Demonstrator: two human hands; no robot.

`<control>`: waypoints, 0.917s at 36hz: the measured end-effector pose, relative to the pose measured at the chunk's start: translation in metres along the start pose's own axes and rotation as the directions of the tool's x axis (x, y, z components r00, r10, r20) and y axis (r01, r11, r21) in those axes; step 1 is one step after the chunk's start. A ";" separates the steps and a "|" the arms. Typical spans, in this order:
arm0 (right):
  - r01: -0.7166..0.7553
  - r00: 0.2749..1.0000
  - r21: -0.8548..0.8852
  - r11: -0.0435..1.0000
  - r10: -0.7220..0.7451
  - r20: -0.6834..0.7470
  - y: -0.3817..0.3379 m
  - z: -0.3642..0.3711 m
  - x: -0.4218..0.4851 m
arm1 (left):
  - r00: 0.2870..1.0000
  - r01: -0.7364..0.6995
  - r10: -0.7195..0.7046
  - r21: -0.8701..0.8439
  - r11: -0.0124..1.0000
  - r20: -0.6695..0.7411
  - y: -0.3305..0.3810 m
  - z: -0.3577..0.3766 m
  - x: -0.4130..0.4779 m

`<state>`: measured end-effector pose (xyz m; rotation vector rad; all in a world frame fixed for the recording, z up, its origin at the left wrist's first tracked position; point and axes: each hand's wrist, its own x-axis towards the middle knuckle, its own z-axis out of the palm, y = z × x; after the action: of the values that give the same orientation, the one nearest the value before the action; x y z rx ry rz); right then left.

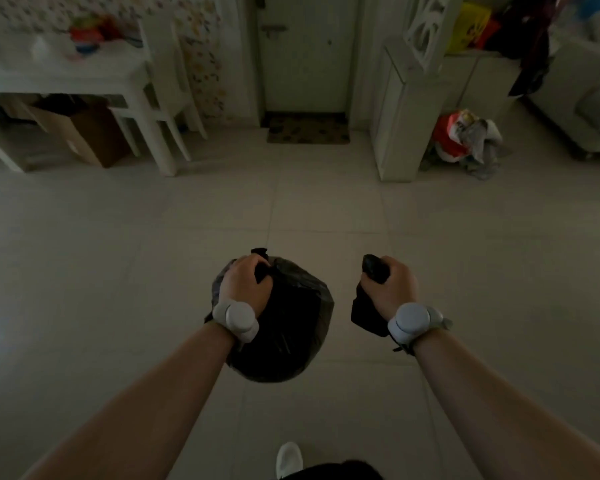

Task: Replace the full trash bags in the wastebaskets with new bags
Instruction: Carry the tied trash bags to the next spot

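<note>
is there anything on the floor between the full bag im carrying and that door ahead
Nothing visible. The full black bag, in the left hand's grip, faces bare tiles up to the doormat at the door.

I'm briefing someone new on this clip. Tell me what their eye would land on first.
First, the full black trash bag in the lower middle, hanging above the tiled floor with the left hand closed on its knotted top. Just to its right, the right hand has its grip on a smaller wad of black plastic. Farther back, a red and white bag lies on the floor by the white cabinet.
</note>
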<state>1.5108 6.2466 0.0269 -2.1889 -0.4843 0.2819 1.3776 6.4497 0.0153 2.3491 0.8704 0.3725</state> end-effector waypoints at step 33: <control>-0.031 0.995 -0.073 0.997 0.038 0.095 0.027 -0.035 0.578 | 0.997 0.073 -0.071 -0.103 0.992 0.023 0.138 0.158 0.549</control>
<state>2.0502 6.4587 0.0081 -2.2632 -0.5172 0.3964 1.9254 6.6615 0.0066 2.2164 0.9019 0.3564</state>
